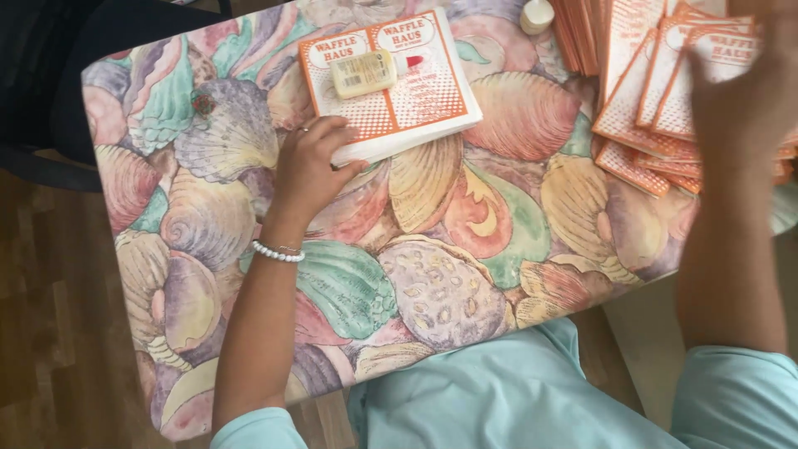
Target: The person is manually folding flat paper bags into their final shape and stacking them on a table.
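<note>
My left hand [309,166] rests on the near left edge of a neat stack of orange-and-white printed sheets [416,91], fingers curled against its side. A small pale yellow bottle [363,73] lies on top of that stack. My right hand [740,91] is blurred and reaches over a loose, fanned pile of the same orange-and-white sheets [648,91] at the right; whether it grips a sheet cannot be made out. A bead bracelet circles my left wrist.
The table [432,283] is covered with a cloth printed with large pastel seashells. A small white round cap or bottle [537,15] stands at the far edge. A dark chair [50,91] is at the upper left, on a wooden floor.
</note>
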